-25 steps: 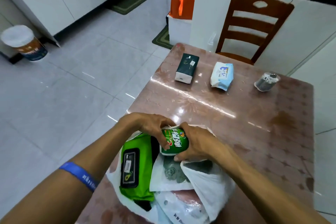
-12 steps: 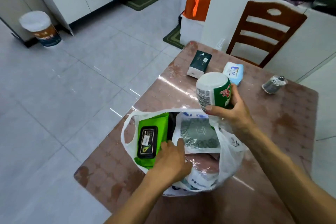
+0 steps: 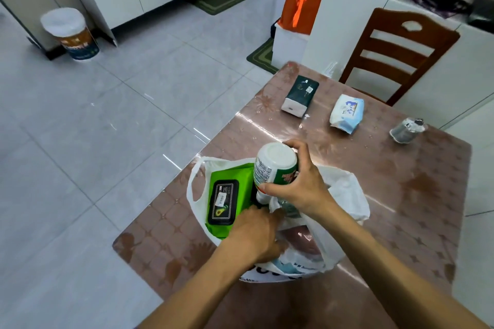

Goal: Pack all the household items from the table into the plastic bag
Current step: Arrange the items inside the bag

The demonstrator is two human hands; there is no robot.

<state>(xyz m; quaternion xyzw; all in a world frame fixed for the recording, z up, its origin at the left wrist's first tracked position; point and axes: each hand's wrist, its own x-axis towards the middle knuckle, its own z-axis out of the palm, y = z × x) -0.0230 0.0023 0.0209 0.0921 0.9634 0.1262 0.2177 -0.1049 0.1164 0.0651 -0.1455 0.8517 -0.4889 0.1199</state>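
A white plastic bag [image 3: 344, 195] lies open on the brown table [image 3: 401, 195], near its front edge. Inside it sits a green wipes pack [image 3: 227, 195] with a black lid. My right hand [image 3: 302, 184] grips a green-and-white bottle [image 3: 275, 165], upside down, its neck down in the bag beside the green pack. My left hand [image 3: 256, 232] reaches into the bag and presses on the packets inside; its fingertips are hidden. On the far part of the table lie a dark green tissue box [image 3: 300, 95], a blue-and-white wipes pack [image 3: 347, 113] and a small silver-wrapped roll [image 3: 406, 131].
A wooden chair [image 3: 398, 53] stands at the table's far side against white cabinets. An orange bag [image 3: 302, 5] sits on a white box beyond the table's far left corner. A bin [image 3: 70, 33] stands on the tiled floor at the left.
My right hand has turned the bottle and lowered it from above the bag into its opening. My left hand has slid deeper into the bag.
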